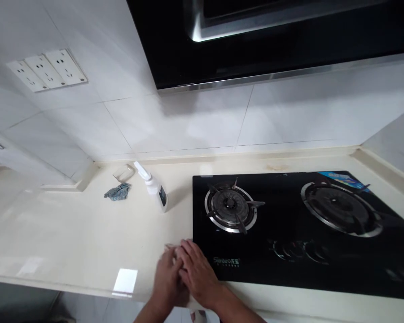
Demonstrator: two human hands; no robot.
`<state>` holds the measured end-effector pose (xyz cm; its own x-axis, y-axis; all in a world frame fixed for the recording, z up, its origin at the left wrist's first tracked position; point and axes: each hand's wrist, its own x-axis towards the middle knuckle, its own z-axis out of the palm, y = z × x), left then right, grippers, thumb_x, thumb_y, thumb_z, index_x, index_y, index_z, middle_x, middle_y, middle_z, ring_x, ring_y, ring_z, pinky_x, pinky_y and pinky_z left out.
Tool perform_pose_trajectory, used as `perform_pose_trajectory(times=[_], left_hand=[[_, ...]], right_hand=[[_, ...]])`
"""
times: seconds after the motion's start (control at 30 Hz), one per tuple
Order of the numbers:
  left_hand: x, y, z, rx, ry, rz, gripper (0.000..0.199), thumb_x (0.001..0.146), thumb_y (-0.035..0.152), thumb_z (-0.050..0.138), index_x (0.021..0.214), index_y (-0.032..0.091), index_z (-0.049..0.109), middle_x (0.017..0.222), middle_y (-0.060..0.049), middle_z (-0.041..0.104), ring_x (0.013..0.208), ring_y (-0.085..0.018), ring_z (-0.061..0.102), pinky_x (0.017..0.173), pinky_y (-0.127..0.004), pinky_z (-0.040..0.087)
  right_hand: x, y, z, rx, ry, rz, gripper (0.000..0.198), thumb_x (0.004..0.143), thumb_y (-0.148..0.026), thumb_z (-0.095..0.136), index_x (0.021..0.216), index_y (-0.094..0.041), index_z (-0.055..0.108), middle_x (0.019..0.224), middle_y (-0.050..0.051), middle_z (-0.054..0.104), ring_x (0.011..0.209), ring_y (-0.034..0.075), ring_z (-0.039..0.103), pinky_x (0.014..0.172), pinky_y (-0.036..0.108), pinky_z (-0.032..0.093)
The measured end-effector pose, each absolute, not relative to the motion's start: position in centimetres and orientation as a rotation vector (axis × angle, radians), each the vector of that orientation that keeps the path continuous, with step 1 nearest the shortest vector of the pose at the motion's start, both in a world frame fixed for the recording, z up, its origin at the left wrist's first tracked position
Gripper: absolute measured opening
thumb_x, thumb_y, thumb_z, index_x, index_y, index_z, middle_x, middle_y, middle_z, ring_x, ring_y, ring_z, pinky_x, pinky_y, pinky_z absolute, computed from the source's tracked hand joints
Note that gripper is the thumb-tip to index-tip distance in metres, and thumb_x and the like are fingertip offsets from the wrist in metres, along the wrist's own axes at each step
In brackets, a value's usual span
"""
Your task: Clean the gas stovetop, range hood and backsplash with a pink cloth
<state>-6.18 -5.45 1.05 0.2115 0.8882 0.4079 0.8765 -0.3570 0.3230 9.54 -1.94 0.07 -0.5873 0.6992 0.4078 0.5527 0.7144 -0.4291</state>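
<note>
My two hands are together over the counter front, beside the near left corner of the black gas stove (262, 262). My left hand (166, 273) is curled and smeared by motion. A small pinkish edge shows past its fingertips, too blurred to name. My right hand (197, 269) overlaps it, fingers closed together and bent against the left fingers. What lies between the palms is hidden. Farther back, a white spray bottle (155, 190) stands upright left of the stove. A crumpled grey-blue cloth (117, 192) lies left of the bottle, near a clear glass-like container (124, 173).
A black range hood (272, 49) hangs over the stove. Metal pan supports rise from the left burner (230, 204) and right burner (340, 208). The cream counter (70, 233) ends at a front edge. Wall sockets (47, 70) are at upper left.
</note>
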Motion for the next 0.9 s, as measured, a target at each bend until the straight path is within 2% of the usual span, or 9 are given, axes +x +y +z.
perform_pose_trajectory(times=[0.07, 0.13, 0.27, 0.33, 0.43, 0.53, 0.63, 0.77, 0.9], left_hand=[[-9.7, -6.3, 0.5, 2.420, 1.838, 0.819, 0.052, 0.085, 0.024, 0.056, 0.137, 0.026, 0.052, 0.135, -0.014, 0.054, 0.117, -0.032, 0.056, 0.091, -0.048, 0.052], [-12.6, -6.8, -0.1, 2.380, 1.941, 0.818, 0.046, 0.087, 0.036, 0.059, 0.132, 0.027, 0.056, 0.135, -0.012, 0.056, 0.122, -0.033, 0.055, 0.095, -0.050, 0.052], [-13.2, -6.5, -0.4, 2.024, 2.060, 1.062, 0.046, 0.085, 0.054, 0.062, 0.116, 0.020, 0.061, 0.111, -0.011, 0.065, 0.105, -0.030, 0.064, 0.089, -0.050, 0.056], [-10.4, -5.6, 0.4, 1.913, 1.946, 1.141, 0.038, 0.087, 0.051, 0.061, 0.111, 0.021, 0.062, 0.105, -0.009, 0.064, 0.099, -0.026, 0.065, 0.085, -0.045, 0.058], [-3.7, -3.5, 2.3, 2.011, 1.661, 1.239, 0.032, 0.090, 0.039, 0.061, 0.117, 0.023, 0.060, 0.118, -0.011, 0.059, 0.111, -0.026, 0.060, 0.092, -0.043, 0.055], [3.1, -1.2, 3.7, 2.238, 1.388, 1.169, 0.033, 0.092, 0.032, 0.060, 0.124, 0.024, 0.059, 0.134, -0.013, 0.052, 0.124, -0.028, 0.051, 0.100, -0.046, 0.049], [7.3, 0.1, 3.6, 2.465, 1.241, 0.831, 0.039, 0.087, 0.031, 0.065, 0.125, 0.025, 0.059, 0.139, -0.012, 0.050, 0.128, -0.033, 0.046, 0.097, -0.049, 0.048], [8.1, 0.1, 2.1, 2.509, 1.251, 0.609, 0.036, 0.082, 0.022, 0.066, 0.118, 0.023, 0.061, 0.125, -0.010, 0.058, 0.115, -0.030, 0.053, 0.091, -0.045, 0.049], [4.7, -0.9, 1.1, 2.542, 1.263, 0.735, 0.026, 0.083, 0.018, 0.062, 0.108, 0.024, 0.064, 0.118, -0.009, 0.061, 0.102, -0.026, 0.057, 0.086, -0.041, 0.050]], right_hand=[[6.4, -1.6, -0.2, -0.884, -2.400, 0.361, 0.069, 0.093, -0.040, 0.059, 0.153, -0.018, 0.030, 0.156, 0.013, 0.037, 0.143, 0.029, 0.032, 0.113, 0.048, 0.040], [4.1, -0.8, -0.6, -0.862, -2.450, 0.378, 0.069, 0.089, -0.045, 0.066, 0.147, -0.021, 0.039, 0.143, 0.014, 0.049, 0.129, 0.030, 0.046, 0.107, 0.049, 0.045], [3.9, 1.0, -0.2, -0.892, -2.447, 0.561, 0.044, 0.089, -0.035, 0.066, 0.130, -0.023, 0.055, 0.114, 0.008, 0.059, 0.099, 0.021, 0.058, 0.086, 0.034, 0.053], [6.6, 1.1, 0.4, -0.935, -2.296, 0.691, 0.031, 0.092, -0.032, 0.059, 0.122, -0.026, 0.059, 0.108, 0.004, 0.059, 0.089, 0.016, 0.058, 0.078, 0.027, 0.051], [13.2, 0.1, 1.2, -1.235, -1.987, 0.677, 0.027, 0.096, -0.034, 0.046, 0.117, -0.025, 0.061, 0.098, 0.001, 0.061, 0.079, 0.014, 0.056, 0.070, 0.025, 0.049], [20.3, -1.4, 1.5, -1.567, -1.782, 0.339, 0.029, 0.092, -0.038, 0.049, 0.111, -0.025, 0.066, 0.110, 0.007, 0.061, 0.096, 0.023, 0.057, 0.084, 0.039, 0.048], [24.8, -2.3, 1.2, -1.654, -1.765, 0.133, 0.030, 0.091, -0.039, 0.049, 0.112, -0.027, 0.067, 0.129, 0.009, 0.056, 0.118, 0.031, 0.050, 0.098, 0.052, 0.040], [25.1, -2.0, -0.2, -1.725, -1.773, 0.123, 0.044, 0.097, -0.045, 0.041, 0.132, -0.024, 0.056, 0.132, 0.010, 0.055, 0.120, 0.028, 0.050, 0.099, 0.047, 0.042], [20.9, -1.6, -1.2, -1.898, -1.825, 0.051, 0.040, 0.096, -0.042, 0.044, 0.129, -0.031, 0.063, 0.145, 0.012, 0.043, 0.130, 0.036, 0.041, 0.105, 0.055, 0.033]])
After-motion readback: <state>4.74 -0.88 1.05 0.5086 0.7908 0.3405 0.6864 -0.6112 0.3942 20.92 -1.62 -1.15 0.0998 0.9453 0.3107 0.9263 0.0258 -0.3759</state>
